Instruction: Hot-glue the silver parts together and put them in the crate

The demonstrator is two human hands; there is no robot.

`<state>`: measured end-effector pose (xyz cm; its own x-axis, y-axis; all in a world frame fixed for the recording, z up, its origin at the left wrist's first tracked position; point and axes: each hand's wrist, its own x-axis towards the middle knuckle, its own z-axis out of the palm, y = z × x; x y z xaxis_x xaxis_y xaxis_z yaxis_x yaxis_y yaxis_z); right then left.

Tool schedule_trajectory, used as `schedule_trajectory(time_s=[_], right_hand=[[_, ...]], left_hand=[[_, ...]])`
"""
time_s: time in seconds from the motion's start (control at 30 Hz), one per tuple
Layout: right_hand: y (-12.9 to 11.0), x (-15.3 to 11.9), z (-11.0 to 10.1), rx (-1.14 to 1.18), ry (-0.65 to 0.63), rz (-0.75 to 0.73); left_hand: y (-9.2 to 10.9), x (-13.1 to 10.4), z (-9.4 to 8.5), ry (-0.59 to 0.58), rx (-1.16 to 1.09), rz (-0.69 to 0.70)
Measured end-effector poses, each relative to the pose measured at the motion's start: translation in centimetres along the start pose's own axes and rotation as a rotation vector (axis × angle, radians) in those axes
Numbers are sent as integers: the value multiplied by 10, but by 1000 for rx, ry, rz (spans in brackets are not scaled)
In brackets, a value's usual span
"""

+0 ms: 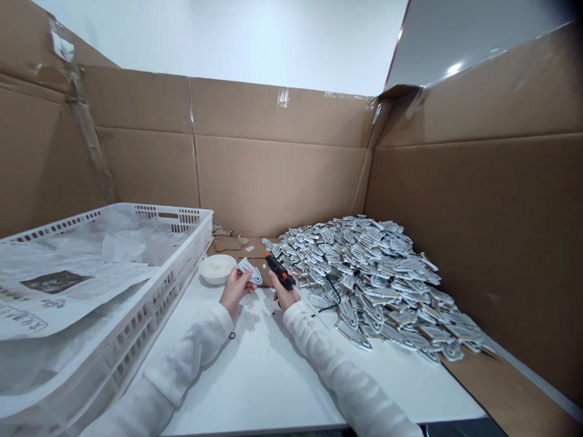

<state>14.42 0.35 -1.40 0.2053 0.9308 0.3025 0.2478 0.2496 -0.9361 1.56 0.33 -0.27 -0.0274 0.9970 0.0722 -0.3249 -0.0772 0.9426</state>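
Note:
Pinched in my left hand (237, 290) is a small flat white-and-grey cut-out piece (250, 270) with a rounded, looped end. My right hand (285, 293) is wrapped round a black and orange hot glue gun (280, 272), its tip pointing up and away to the left. The gun's tip is close to the cut-out piece but apart from it. Just left of my left hand stands a round white bowl (217, 269); what it holds is too pale to make out. A black cord (334, 294) runs near the pile on the right.
A large heap of similar cut-out pieces (366, 273) covers the right of the white table (260, 387). White plastic crates (178, 268) at left hold clear bags and a printed sheet (57, 287). Cardboard walls (280, 174) surround the table. A small dark ring (231, 335) lies near my left wrist.

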Motion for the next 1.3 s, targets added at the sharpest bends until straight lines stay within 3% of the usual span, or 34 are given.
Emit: schedule_trajectory(time_s=[0.13, 0.37, 0.57, 0.73, 1.3], right_hand=[[-5, -5, 3, 65, -105, -13], [-4, -5, -2, -149, 75, -207], [-2, -8, -1, -285, 39, -346], [1, -7, 0, -342, 54, -358], [0, -7, 0, -330, 6, -336]], left_hand=[[5, -3, 0, -9, -107, -102], [3, -1, 1, 88, -64, -120], [-4, 5, -5, 156, -132, -72], [-2, 4, -7, 105, -89, -73], [5, -4, 1, 155, -49, -79]])
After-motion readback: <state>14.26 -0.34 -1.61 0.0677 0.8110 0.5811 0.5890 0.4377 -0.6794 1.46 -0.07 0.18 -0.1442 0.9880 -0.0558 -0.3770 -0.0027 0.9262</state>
